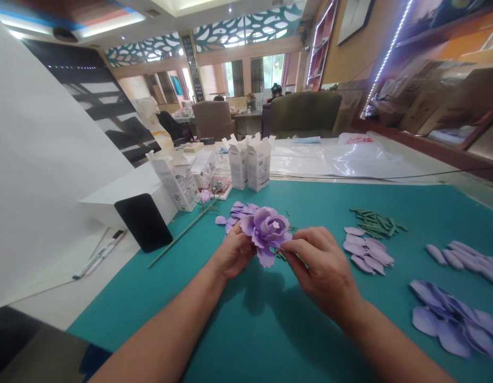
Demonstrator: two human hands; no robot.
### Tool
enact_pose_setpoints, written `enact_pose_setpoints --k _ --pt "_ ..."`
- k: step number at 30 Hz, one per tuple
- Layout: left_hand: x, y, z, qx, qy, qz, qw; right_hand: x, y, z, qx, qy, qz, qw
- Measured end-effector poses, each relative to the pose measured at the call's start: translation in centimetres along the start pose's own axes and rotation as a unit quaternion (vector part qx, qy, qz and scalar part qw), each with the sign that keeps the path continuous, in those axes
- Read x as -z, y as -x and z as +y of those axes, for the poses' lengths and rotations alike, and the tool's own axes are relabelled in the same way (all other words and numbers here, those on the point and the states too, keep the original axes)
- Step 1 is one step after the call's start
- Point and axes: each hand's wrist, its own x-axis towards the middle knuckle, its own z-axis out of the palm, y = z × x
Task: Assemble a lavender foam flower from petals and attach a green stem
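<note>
Between my hands, raised over the green mat [230, 330], is a purple artificial flower [266, 229] with ruffled petals and a pale centre. My left hand [236, 252] grips it from the left and below; its fingertips are partly hidden behind the petals. On the other side, my right hand [320, 260] pinches the edge of a lower right petal between thumb and forefinger. Just behind the flower lies a heap of loose purple petals [240, 211]. A green stem with a pink bud [205, 196] rests on the mat to the left.
Green stem pieces [376, 222], pale pink petals [368, 252], rolled petals [469, 258] and larger purple petals [453, 316] lie at right. White boxes [259, 164] stand at the back. At left are a black phone-like slab [143, 222] and pens [100, 255].
</note>
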Motion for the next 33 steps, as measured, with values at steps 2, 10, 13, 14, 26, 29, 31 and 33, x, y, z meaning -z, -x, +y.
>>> enact_pose_setpoints --k 2,10,13,14,26,29,31,33 --pt "0.09 -0.04 -0.09 0.000 -0.001 0.001 1.000 -0.02 -0.02 -0.02 0.002 0.002 0.000 1.000" --pt "0.03 -0.02 -0.22 0.002 0.002 0.006 1.000 -0.02 -0.15 -0.12 0.003 0.012 0.001 1.000" --pt "0.00 -0.01 -0.27 0.002 -0.001 0.007 1.000 -0.03 -0.21 -0.24 -0.002 0.009 0.005 1.000" --pt "0.00 -0.01 -0.31 0.002 -0.002 0.008 1.000 -0.04 -0.22 -0.29 -0.008 0.008 0.007 1.000" --pt "0.22 -0.17 -0.65 0.003 -0.005 0.003 1.000 -0.21 -0.20 -0.63 -0.026 -0.006 0.011 1.000" --pt "0.22 -0.17 -0.68 0.005 -0.011 0.006 1.000 -0.24 -0.17 -0.59 -0.024 -0.004 0.012 1.000" --pt "0.25 -0.20 -0.72 0.002 -0.012 0.003 1.000 -0.26 -0.15 -0.54 -0.020 -0.002 0.012 1.000" --pt "0.28 -0.23 -0.76 0.000 -0.011 -0.003 1.000 -0.29 -0.14 -0.51 -0.015 0.000 0.011 1.000"
